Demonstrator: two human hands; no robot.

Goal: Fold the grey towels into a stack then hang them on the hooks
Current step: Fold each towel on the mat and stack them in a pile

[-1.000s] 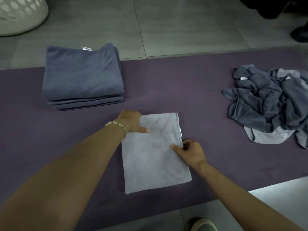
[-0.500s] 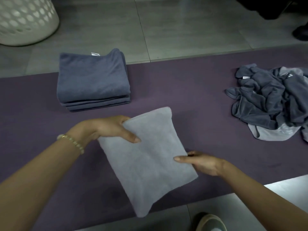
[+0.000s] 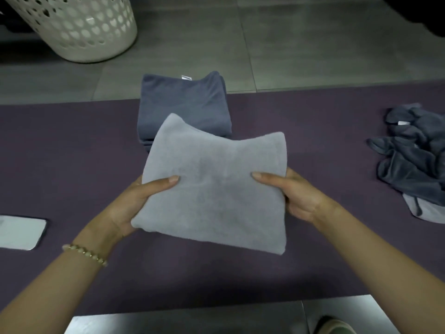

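holds a folded light grey towel between both hands, above the mat. grips its left edge with the left hand, thumb flat on top, fingers hidden underneath; grips its right edge with the right hand the same way. wears a beaded bracelet on the left wrist. keeps the towel's far edge over the near edge of a stack of folded darker towels, as seen from the head. underneath, a purple mat laid across the tiled floor. to the right, on the mat, a crumpled pile of unfolded towels. far left, on the floor, a white perforated laundry basket.
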